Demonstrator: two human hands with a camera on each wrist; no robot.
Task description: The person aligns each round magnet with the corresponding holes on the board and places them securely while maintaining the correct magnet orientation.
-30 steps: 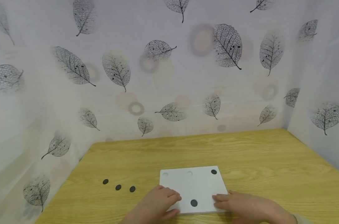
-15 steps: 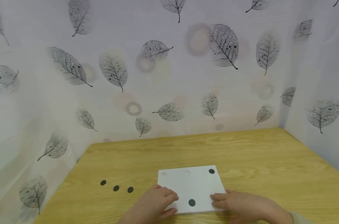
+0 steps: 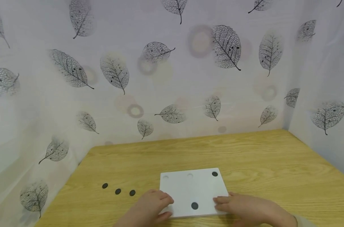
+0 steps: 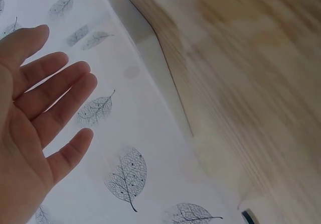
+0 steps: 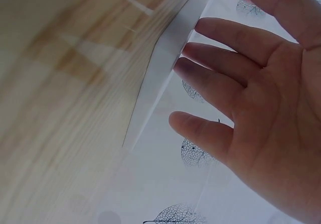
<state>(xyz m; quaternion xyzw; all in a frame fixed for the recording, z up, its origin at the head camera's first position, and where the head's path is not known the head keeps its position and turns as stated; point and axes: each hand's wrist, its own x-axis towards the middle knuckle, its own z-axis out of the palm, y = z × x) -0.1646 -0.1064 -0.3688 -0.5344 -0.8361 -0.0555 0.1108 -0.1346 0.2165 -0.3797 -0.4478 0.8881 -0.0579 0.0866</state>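
Currently, the white board (image 3: 193, 189) is flanked by both hands on the wooden table (image 3: 274, 164). Over its near left corner the left hand (image 3: 149, 206) is laid with fingers relaxed; over its near right corner the right hand (image 3: 248, 208) is laid with fingers nearly straight. Nothing is seen gripped by either; pressing force cannot be told.

The step in hand is judged to be steadying the board between placements. For the next move, a loose disc would probably have to be pinched up and seated flat.

Count: one board; five dark discs, namely one far corner disc (image 3: 215, 174), one near edge disc (image 3: 194, 206) and three loose discs (image 3: 118, 191) left of the board; two bare recesses (image 3: 190, 175) along the far edge. Board areas beneath the hands are hidden.
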